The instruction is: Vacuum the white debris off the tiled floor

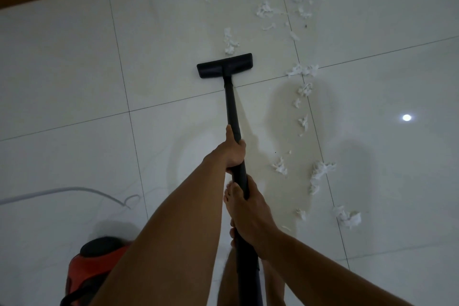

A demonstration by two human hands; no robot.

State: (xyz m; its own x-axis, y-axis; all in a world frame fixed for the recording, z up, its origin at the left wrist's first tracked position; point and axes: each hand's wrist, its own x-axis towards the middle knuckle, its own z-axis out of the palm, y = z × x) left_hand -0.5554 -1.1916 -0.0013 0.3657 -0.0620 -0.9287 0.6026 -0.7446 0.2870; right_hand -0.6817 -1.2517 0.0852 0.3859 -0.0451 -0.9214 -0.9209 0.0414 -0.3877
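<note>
The vacuum's black floor head [224, 66] is lying flat on the pale, glossy tiled floor [74, 69], with its black wand [232, 107] slanting back from it toward the near side. A strip of shredded white debris [229, 42] is sitting right at the head's far edge. More scraps are lying scattered further off to the right. A trail of clumps is running down along a grout line [320, 151] to the right of the wand. The red-orange canister [99, 256] is sitting on the floor at the near left.
</note>
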